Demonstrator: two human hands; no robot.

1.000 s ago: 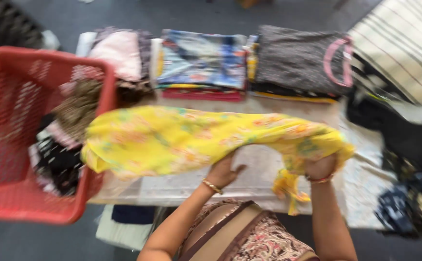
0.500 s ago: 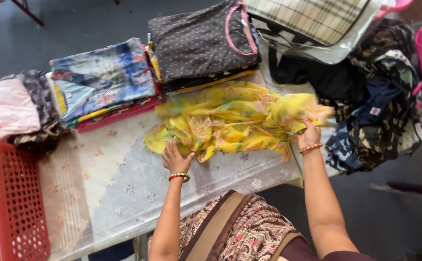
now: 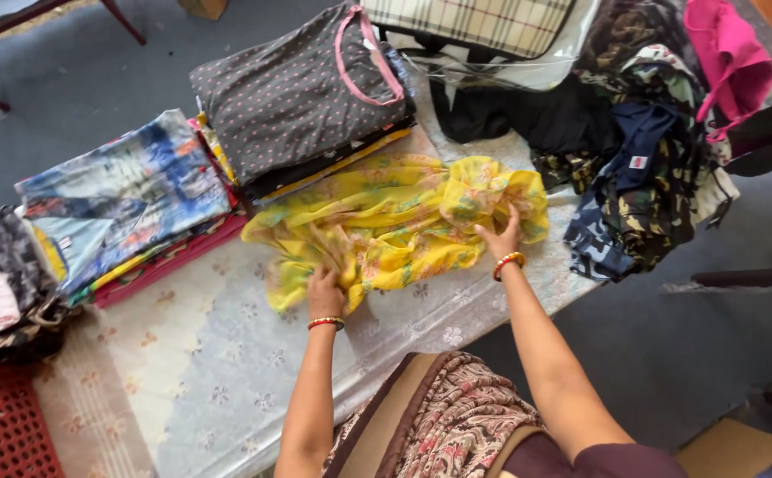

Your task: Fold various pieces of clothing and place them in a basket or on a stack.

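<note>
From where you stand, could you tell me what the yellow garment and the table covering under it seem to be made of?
The yellow garment looks like thin, soft printed fabric, perhaps chiffon or light cotton: it crumples into fine folds under the left hand and right hand. The table covering seems to be a smooth, slightly glossy sheet with a pale flower pattern, possibly plastic over cloth.

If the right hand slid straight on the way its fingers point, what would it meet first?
The right hand already rests on the yellow garment, fingers pointing up the table. Straight on lies more of its bunched fabric, then probably the black clothing beyond, though depth is unclear.
</note>
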